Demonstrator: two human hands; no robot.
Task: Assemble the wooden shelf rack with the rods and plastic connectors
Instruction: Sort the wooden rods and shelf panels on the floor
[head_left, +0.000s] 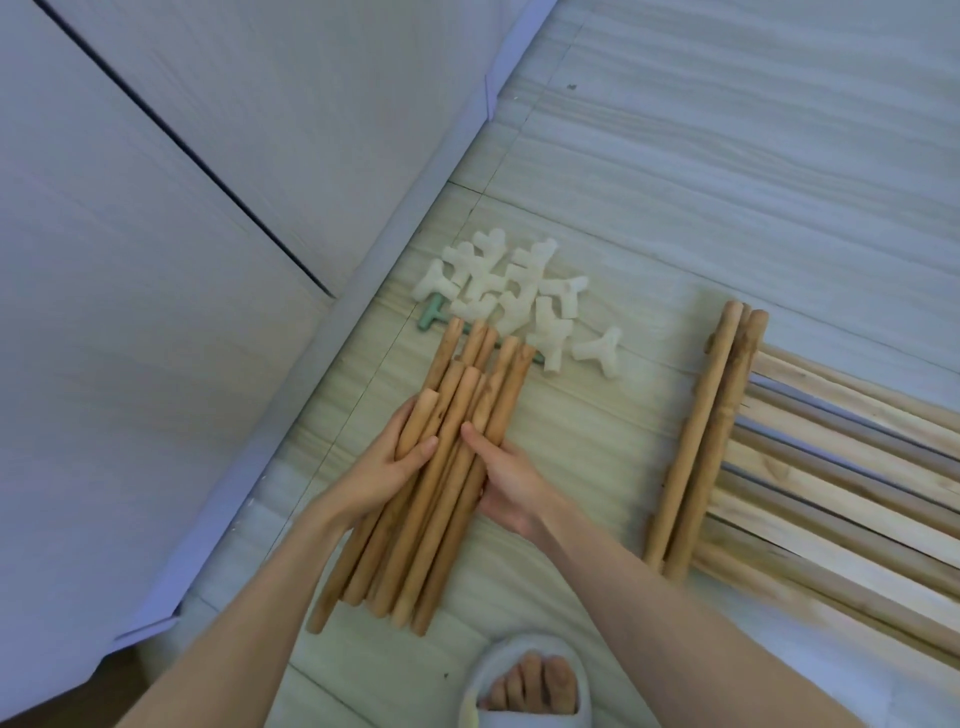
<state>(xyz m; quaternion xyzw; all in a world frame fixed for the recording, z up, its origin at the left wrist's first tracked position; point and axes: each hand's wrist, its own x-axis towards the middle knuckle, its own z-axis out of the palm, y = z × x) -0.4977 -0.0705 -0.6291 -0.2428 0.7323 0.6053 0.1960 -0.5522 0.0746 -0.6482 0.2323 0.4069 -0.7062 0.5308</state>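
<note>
A bundle of several short wooden rods lies lengthwise on the pale floor in front of me. My left hand curls around the rods on the bundle's left side. My right hand presses against the bundle's right side with its thumb on top. Just beyond the rod tips sits a heap of several white plastic connectors, with one apart. A green plastic piece pokes out under the heap.
Three longer rods lie to the right, beside slatted wooden shelf panels. A white cabinet with its plinth runs along the left. My foot in a white slipper is at the bottom edge.
</note>
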